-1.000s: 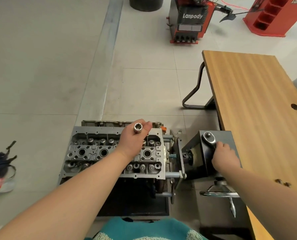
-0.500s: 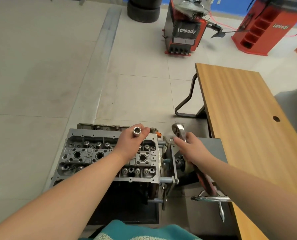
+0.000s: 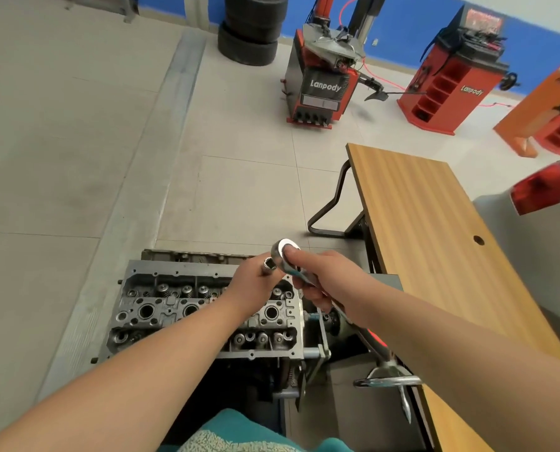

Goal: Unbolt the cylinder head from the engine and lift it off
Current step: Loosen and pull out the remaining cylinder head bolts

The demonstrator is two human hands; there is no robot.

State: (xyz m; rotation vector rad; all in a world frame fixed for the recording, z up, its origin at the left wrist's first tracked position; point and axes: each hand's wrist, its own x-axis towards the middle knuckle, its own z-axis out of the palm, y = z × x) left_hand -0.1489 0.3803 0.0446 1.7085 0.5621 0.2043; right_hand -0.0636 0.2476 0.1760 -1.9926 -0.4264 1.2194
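left grip (image 3: 251, 285): curled, holding | right grip (image 3: 324, 275): curled, holding

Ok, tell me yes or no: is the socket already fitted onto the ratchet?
No, the left hand holds the socket apart from the ratchet, which the right hand grips beside it.

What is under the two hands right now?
The cylinder head lies below the left hand and right hand. Its right-hand middle part, any bolts included, is covered.

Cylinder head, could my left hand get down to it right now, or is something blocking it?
Probably yes. The left hand hovers right above the cylinder head with nothing between them, but it grips a socket, so it isn't free.
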